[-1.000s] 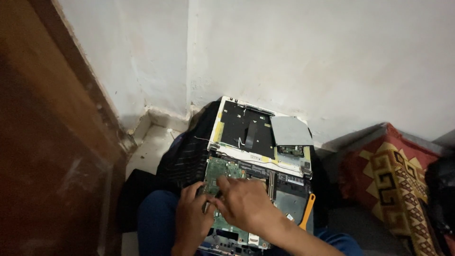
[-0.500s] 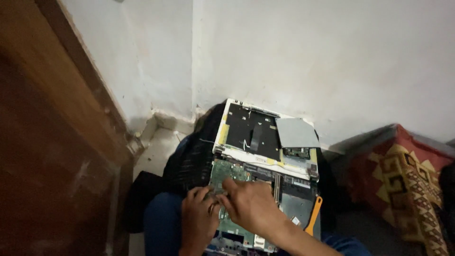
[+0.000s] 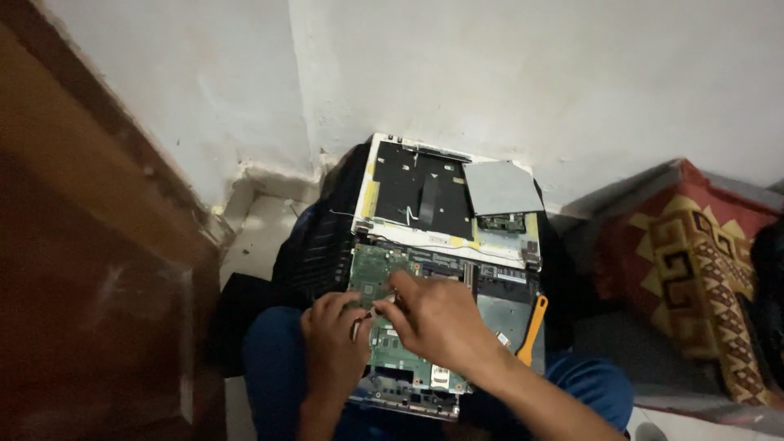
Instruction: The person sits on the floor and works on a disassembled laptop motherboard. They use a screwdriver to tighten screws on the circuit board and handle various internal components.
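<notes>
A dismantled laptop rests on my lap, its black inner panel leaning against the white wall. A green circuit board lies exposed in the lower half. My left hand rests on the board's left side, fingers curled. My right hand lies over the board's middle, its fingertips pressed to the board near the left hand. Whether either hand pinches a small part is hidden. A grey metal drive sits on the panel's upper right corner.
An orange plastic pry tool lies along the laptop's right edge. A dark bag sits under the laptop at left. A wooden door fills the left side. A red patterned cushion lies at right.
The view has shifted slightly. Both hands stay on the circuit board, with the fingertips shifting a little on it.
</notes>
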